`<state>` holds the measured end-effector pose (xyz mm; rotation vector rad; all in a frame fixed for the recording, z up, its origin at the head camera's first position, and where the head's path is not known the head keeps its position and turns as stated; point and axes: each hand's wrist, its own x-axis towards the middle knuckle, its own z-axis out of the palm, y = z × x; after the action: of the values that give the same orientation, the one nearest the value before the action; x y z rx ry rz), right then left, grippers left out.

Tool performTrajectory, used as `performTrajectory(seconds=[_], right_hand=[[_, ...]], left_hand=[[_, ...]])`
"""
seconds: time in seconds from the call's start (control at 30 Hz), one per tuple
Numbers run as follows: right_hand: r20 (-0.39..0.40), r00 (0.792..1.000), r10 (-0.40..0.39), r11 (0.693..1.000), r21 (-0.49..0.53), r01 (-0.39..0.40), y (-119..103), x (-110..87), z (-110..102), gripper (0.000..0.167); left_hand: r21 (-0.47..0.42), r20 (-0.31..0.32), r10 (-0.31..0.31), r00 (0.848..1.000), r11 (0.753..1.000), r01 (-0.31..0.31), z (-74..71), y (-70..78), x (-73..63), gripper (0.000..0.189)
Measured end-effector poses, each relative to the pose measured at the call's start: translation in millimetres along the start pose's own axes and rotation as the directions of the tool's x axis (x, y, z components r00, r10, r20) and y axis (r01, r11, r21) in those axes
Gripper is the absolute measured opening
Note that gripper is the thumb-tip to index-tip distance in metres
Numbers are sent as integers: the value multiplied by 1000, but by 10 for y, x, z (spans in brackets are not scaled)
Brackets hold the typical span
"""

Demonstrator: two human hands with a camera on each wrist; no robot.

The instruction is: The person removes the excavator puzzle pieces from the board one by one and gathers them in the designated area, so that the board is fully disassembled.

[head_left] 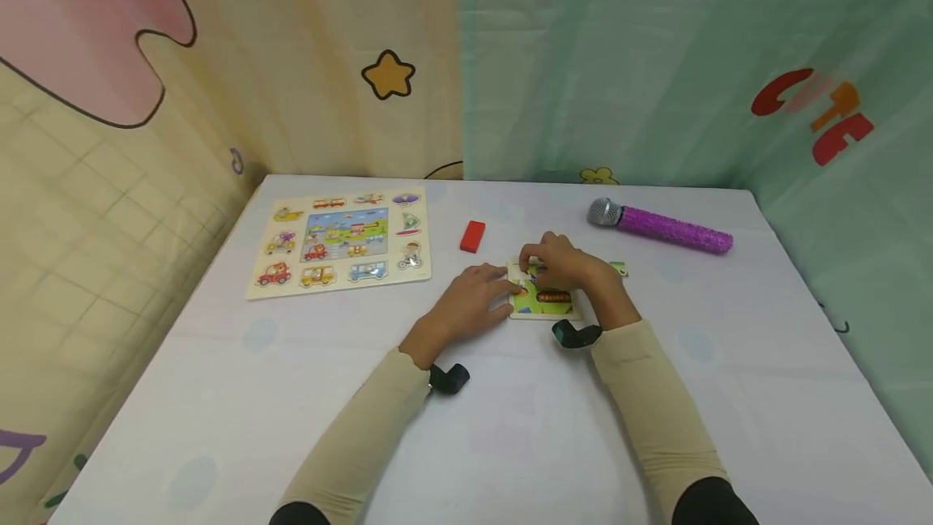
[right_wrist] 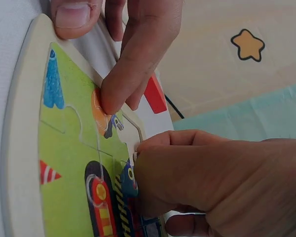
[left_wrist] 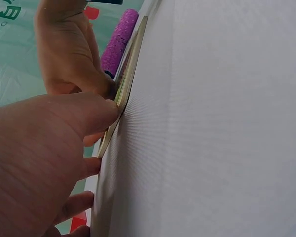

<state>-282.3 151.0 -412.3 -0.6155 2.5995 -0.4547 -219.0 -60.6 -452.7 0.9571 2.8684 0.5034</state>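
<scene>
The puzzle board (head_left: 534,302) is positioned nearer the table's (head_left: 510,444) far edge than its near edge. Its left side is touched by the left hand (head_left: 470,298), fingers extended. Its far side is covered by the right hand (head_left: 564,264), nearer the green piece (head_left: 619,268) rightward; fingers are curled, but whether anything is pinched cannot be determined.

A white-topped table (head_left: 510,436) carried, left to right, a large vehicle-picture board (head_left: 397,275), a red block (head_left: 472,236), a small green jigsaw (head_left: 539,315), a partly hidden green piece (head_left: 619,268) and a glittery purple microphone (head_left: 666,228).
</scene>
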Motion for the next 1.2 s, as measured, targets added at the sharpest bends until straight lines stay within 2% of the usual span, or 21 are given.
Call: performTrajectory(seconds=[0.2,0.37,0.43,0.53,0.63,0.8,1.07,1.2], right_hand=[[27,1000,-7,1000,-20,8,2,18,-3,26],[-4,995,-97,995,35,97,44,-27,-6,25],[-34,989,-146,986,74,148,84,-61,-3,26],[-74,981,-179,973,135,188,160,-116,12,32],[-93,982,-167,961,206,183,244,-150,26,37],[-151,982,-111,944,292,151,337,-188,5,31],[-206,976,-72,942,308,135,347,-203,-52,11],[-235,972,-24,938,332,103,392,-260,-91,8]], left_hand=[[3,-3,19,1000,1000,-19,18,33,8,36],[27,-5,8,1000,1000,-8,13,29,-7,37],[26,-6,6,1000,1000,-6,7,26,-11,37],[24,-6,6,1000,1000,-6,-1,23,-12,37],[25,-6,9,1000,1000,-9,-6,24,-9,37],[21,-4,8,1000,1000,-8,-18,28,-1,37],[21,-6,-6,1000,1000,6,-24,16,12,37],[25,-3,-8,1000,1000,8,-17,10,26,38]])
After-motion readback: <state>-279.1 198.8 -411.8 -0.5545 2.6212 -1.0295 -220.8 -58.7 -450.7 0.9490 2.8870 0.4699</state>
